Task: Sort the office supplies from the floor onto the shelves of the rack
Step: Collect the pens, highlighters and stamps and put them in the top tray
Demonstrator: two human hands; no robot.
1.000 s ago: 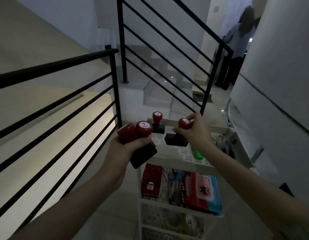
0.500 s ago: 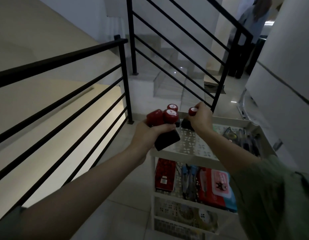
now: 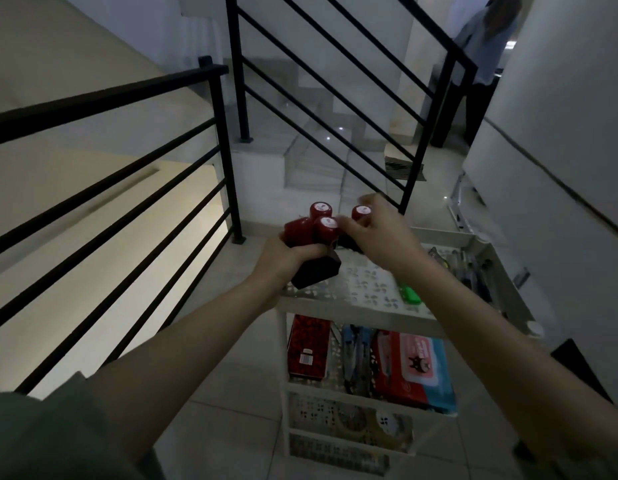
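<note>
Above the white rack's top shelf [image 3: 356, 304], the left hand [image 3: 283, 259] holds a closed grip around two red-handled stamps [image 3: 314, 233], while just right of that grip the right hand [image 3: 376, 233] hovers with fingers spread, touching nothing clearly, beside two more stamps [image 3: 361, 214] standing on the shelf.

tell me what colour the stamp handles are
Dark red stamp handles with black bases, seen in the head view.

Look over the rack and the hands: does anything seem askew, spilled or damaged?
Nothing spilled or damaged. The only oddity: the left hand clutches two red-knobbed black rubber stamps tilted together, while the right hand reaches by the stamps on the white perforated plastic rack.
</note>
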